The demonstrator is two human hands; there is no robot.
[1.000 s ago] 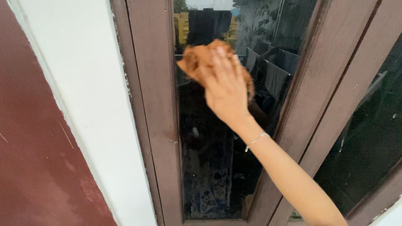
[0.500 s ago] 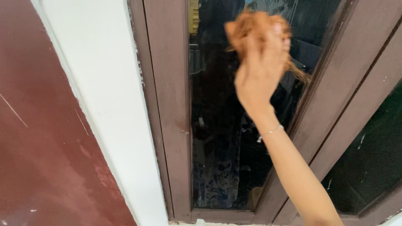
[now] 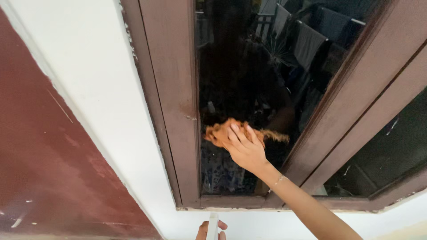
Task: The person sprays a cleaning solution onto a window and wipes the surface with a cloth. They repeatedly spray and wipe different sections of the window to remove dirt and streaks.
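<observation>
Two broad surfaces fill the left side, a dark red wall (image 3: pixel 49 146) and a white wall band (image 3: pixel 106 98) slanting between it and a brown window frame (image 3: pixel 171 89). Inside the frame sits a dark glass pane (image 3: pixel 249 66) that mirrors hanging laundry (image 3: pixel 307 42), and a second pane (image 3: pixel 382 155) lies further right beyond a double brown bar. Low on the first pane, near the left upright, the right hand (image 3: pixel 246 149) lies flat with its fingers spread, pressing an orange-brown cloth (image 3: pixel 222 132) against the glass; the cloth bunches under the fingertips and trails out to the right. A thin bracelet (image 3: pixel 278 180) circles that wrist. At the bottom edge the left hand (image 3: pixel 209 230) curls its fingers around a slim white object (image 3: pixel 213 224), only partly in view
</observation>
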